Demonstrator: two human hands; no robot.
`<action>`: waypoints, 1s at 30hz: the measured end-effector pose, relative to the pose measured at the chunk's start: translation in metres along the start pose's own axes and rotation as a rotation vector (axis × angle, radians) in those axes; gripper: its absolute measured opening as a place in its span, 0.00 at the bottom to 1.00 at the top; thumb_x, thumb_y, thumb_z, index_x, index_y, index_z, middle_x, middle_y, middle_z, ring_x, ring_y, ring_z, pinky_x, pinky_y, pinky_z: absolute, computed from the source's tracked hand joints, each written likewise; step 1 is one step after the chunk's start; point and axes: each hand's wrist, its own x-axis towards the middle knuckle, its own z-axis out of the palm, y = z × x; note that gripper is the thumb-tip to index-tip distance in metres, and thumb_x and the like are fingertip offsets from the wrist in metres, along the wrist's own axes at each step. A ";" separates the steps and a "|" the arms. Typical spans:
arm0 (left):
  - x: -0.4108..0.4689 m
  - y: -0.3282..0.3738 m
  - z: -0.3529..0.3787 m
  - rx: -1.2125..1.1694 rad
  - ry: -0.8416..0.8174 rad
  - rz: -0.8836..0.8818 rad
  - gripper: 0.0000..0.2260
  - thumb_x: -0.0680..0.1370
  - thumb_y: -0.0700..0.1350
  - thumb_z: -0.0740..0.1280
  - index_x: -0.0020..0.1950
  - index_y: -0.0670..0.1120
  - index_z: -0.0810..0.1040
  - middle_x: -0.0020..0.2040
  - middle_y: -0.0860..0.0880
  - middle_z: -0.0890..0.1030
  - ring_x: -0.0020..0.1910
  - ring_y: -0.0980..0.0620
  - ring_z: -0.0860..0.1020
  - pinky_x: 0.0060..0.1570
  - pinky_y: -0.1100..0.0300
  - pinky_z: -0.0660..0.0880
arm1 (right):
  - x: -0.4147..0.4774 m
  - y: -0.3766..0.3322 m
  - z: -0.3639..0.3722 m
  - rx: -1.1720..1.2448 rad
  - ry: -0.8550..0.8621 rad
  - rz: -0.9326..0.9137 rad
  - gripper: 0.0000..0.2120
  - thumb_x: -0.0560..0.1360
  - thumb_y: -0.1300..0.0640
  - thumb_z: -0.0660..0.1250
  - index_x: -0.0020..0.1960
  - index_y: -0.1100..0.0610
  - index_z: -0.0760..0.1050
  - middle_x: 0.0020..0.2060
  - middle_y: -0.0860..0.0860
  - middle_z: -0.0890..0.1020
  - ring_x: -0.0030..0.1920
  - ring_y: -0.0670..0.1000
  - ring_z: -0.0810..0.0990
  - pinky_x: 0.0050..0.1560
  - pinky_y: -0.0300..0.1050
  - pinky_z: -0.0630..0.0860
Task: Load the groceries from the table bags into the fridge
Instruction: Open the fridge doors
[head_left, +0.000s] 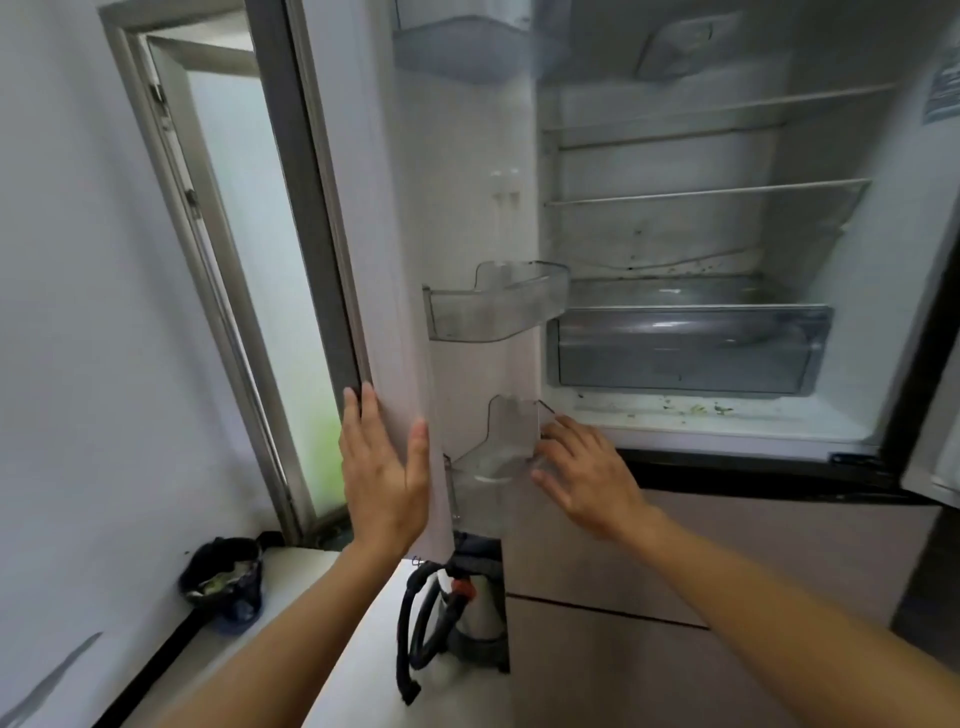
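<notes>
Fridge (701, 244) is standing upright at frame right, long axis vertical, its open cavity facing the camera. Fridge door (462, 197) is swinging out on the left, inner lining facing right, free edge pointing toward the person.

The interior is showing white walls, two glass shelves (706, 191), a clear crisper drawer (685, 348) and dark specks and green crumbs on the floor below it. Two clear bins are hanging on the door: middle bin (493, 306) and lower bin (493, 457).

Left hand (382, 467) is pressing the door's free edge, fingers straight, thumb on the inner side. Right hand (587, 473) is touching the lower bin's end, fingers spread and relaxed, gripping nothing.

A black bag (223, 577) is sitting on the white surface at lower left.
</notes>
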 end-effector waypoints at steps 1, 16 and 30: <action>0.005 -0.008 0.000 0.007 0.007 0.008 0.33 0.78 0.65 0.49 0.78 0.51 0.48 0.79 0.48 0.51 0.77 0.51 0.51 0.74 0.47 0.54 | 0.005 -0.002 0.004 0.015 0.012 -0.033 0.23 0.80 0.40 0.51 0.57 0.55 0.77 0.60 0.55 0.78 0.66 0.57 0.72 0.68 0.57 0.67; 0.049 -0.057 -0.012 0.027 0.059 -0.034 0.27 0.81 0.55 0.49 0.76 0.42 0.59 0.68 0.41 0.71 0.62 0.41 0.72 0.54 0.56 0.67 | 0.043 -0.047 0.044 0.081 0.215 -0.144 0.18 0.80 0.40 0.53 0.49 0.51 0.74 0.41 0.49 0.75 0.44 0.51 0.74 0.62 0.55 0.69; 0.053 0.027 -0.030 0.067 0.114 0.577 0.13 0.73 0.39 0.66 0.57 0.40 0.76 0.60 0.39 0.76 0.59 0.44 0.72 0.57 0.53 0.69 | 0.011 0.007 -0.019 -0.167 0.004 0.125 0.20 0.77 0.44 0.60 0.63 0.55 0.73 0.58 0.55 0.77 0.60 0.57 0.75 0.58 0.54 0.73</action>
